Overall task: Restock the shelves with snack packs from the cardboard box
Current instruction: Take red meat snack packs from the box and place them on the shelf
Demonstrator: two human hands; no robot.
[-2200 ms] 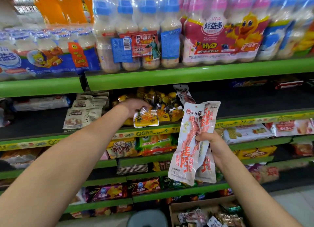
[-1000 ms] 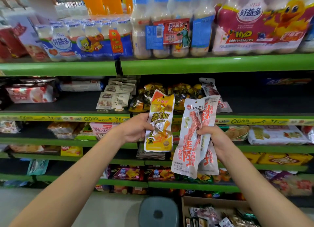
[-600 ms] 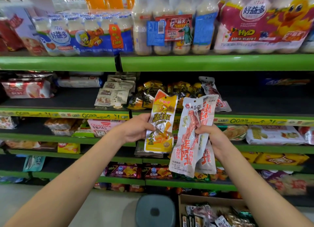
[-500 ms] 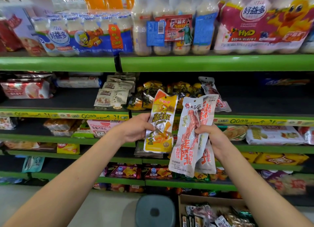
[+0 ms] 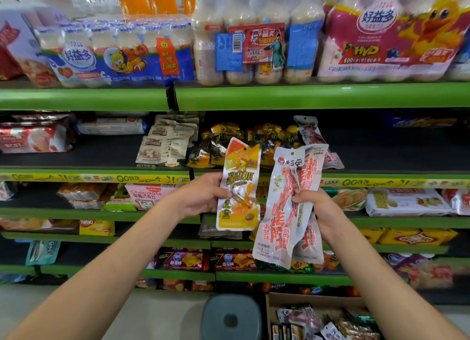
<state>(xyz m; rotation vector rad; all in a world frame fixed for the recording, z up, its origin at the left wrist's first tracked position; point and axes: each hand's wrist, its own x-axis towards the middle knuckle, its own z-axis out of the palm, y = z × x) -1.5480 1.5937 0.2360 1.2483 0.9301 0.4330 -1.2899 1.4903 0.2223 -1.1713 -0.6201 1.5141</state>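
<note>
Left hand (image 5: 203, 196) pinching yellow pack (image 5: 239, 187), right hand (image 5: 318, 207) clutching white-red packs (image 5: 284, 207), raised before shelf (image 5: 330, 182), probably for sorting.

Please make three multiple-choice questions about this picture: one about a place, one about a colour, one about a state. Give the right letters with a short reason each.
1. Where is the cardboard box?
A. on the top shelf
B. on the floor, lower right
C. in the left hand

2. What colour are the shelf edges?
A. green
B. red
C. white

3. What does the left hand hold?
A. nothing
B. a bottle
C. a yellow pack

Answers:
1. B: the box sits low, right of the grey stool.
2. A: every shelf front is green.
3. C: the fingers pinch the yellow pack upright, while the right hand holds white-and-red packs.
</note>
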